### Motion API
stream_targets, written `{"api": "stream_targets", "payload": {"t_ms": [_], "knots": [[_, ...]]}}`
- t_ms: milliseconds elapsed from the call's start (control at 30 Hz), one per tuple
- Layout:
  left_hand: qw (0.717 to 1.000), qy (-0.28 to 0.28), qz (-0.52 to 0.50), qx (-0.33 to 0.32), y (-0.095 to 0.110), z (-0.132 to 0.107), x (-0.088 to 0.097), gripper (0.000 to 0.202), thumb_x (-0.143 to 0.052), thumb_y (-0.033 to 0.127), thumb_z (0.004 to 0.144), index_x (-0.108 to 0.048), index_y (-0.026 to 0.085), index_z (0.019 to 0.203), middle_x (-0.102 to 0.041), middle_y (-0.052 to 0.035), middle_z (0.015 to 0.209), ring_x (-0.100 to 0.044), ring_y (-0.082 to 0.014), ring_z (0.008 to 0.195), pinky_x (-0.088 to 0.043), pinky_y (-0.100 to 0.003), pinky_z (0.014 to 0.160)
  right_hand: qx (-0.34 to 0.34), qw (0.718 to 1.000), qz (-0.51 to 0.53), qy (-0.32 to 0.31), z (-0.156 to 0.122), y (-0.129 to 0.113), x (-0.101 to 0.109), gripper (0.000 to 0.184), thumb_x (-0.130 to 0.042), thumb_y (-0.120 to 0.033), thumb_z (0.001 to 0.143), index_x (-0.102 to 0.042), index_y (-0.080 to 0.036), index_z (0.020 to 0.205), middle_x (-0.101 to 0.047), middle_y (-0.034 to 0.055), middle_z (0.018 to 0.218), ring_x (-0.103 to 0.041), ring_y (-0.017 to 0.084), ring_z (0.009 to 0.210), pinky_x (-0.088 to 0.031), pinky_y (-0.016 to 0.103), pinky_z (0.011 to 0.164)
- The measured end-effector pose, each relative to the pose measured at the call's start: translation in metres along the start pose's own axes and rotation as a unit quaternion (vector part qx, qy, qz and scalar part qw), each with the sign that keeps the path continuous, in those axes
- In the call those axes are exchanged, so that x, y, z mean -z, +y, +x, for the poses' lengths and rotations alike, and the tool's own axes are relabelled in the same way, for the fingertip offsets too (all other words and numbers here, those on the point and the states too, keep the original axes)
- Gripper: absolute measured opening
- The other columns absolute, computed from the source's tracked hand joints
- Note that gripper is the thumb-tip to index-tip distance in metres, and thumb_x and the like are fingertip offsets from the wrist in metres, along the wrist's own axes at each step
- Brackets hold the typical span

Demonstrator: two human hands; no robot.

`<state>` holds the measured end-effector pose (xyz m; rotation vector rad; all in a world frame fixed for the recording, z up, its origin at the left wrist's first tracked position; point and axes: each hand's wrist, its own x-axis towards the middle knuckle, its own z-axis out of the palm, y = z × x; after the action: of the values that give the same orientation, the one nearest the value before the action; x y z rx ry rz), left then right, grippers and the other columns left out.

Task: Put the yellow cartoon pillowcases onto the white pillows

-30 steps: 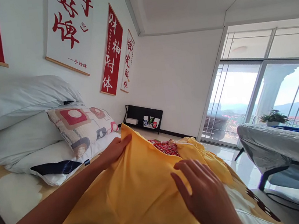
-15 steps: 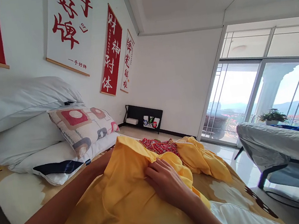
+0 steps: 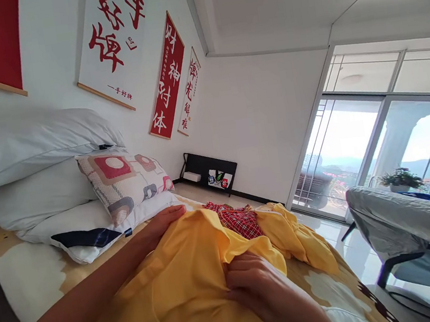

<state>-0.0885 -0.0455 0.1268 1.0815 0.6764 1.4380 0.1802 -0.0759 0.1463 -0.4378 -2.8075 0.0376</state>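
A large yellow cloth [image 3: 177,289] lies bunched across the bed in front of me, its upper part raised in a fold. My right hand [image 3: 262,282] has its fingers curled into the right side of this fold, gripping the fabric; the fingertips are hidden in it. At the far left edge of the cloth is my left hand [image 3: 165,222], its fingers stretched out and close together, touching the fabric; the thumb does not show. Just beyond the fold lie a red plaid cloth [image 3: 239,220] and more crumpled yellow fabric [image 3: 295,235].
White pillows [image 3: 44,195] and a patterned cushion [image 3: 124,181] are stacked on the left of the bed. A low black shelf [image 3: 209,175] stands by the far wall. To the right are a covered table [image 3: 398,215], a chair [image 3: 418,271] and a sliding glass door [image 3: 357,146].
My left hand, mostly behind the cloth before, now shows at its far left edge with fingers extended. The raised fold has sunk and shifted right. My right hand has moved slightly right and down.
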Motion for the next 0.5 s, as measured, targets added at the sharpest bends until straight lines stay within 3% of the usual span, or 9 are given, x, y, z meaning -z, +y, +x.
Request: {"api": "stream_targets", "payload": {"t_ms": [100, 267, 367, 433, 500], "knots": [[0.999, 0.012, 0.007, -0.033, -0.001, 0.007, -0.003, 0.039, -0.08, 0.047, 0.063, -0.06, 0.016, 0.075, -0.062, 0.0011, 0.068, -0.057, -0.0115, 0.06, -0.045, -0.022, 0.059, -0.005, 0.999, 0.02, -0.049, -0.005, -0.01, 0.001, 0.028, -0.052, -0.029, 0.092, -0.042, -0.02, 0.068, -0.055, -0.0039, 0.072, -0.049, 0.011, 0.072, -0.034, 0.023, 0.068], [0.974, -0.055, 0.214, -0.042, 0.002, -0.001, -0.005, 0.027, -0.076, 0.04, 0.063, -0.063, 0.017, 0.07, -0.062, 0.0008, 0.065, -0.052, -0.013, 0.058, -0.042, -0.025, 0.056, -0.019, 0.995, 0.083, -0.052, -0.014, -0.01, 0.015, 0.021, -0.058, -0.038, 0.089, -0.06, -0.023, 0.075, -0.063, -0.003, 0.077, -0.056, 0.012, 0.076, -0.04, 0.024, 0.073], [0.962, -0.044, 0.263, -0.066, 0.001, -0.008, 0.001, 0.019, -0.076, 0.029, 0.053, -0.061, 0.019, 0.06, -0.062, 0.0008, 0.063, -0.053, -0.0165, 0.062, -0.045, -0.029, 0.059, -0.055, 0.98, 0.15, 0.115, -0.008, 0.007, 0.033, 0.029, -0.051, -0.045, 0.092, -0.067, -0.023, 0.083, -0.066, 0.0009, 0.076, -0.057, 0.014, 0.071, -0.044, 0.025, 0.069], [0.959, -0.016, 0.271, -0.084, -0.002, -0.008, 0.005, 0.019, -0.075, 0.028, 0.051, -0.058, 0.02, 0.056, -0.059, 0.002, 0.058, -0.053, -0.0172, 0.061, -0.046, -0.03, 0.058, -0.106, 0.958, 0.135, 0.23, 0.003, 0.021, 0.039, 0.032, -0.049, -0.047, 0.092, -0.068, -0.021, 0.095, -0.068, 0.0055, 0.087, -0.058, 0.017, 0.078, -0.045, 0.029, 0.071], [0.952, 0.032, 0.282, -0.118, -0.005, -0.006, 0.004, 0.021, -0.073, 0.03, 0.054, -0.054, 0.021, 0.052, -0.053, 0.0031, 0.052, -0.052, -0.0173, 0.058, -0.045, -0.03, 0.055, -0.128, 0.96, 0.11, 0.222, 0.016, 0.032, 0.035, 0.035, -0.051, -0.048, 0.089, -0.067, -0.02, 0.102, -0.068, 0.0071, 0.094, -0.058, 0.02, 0.085, -0.045, 0.032, 0.077]]}}
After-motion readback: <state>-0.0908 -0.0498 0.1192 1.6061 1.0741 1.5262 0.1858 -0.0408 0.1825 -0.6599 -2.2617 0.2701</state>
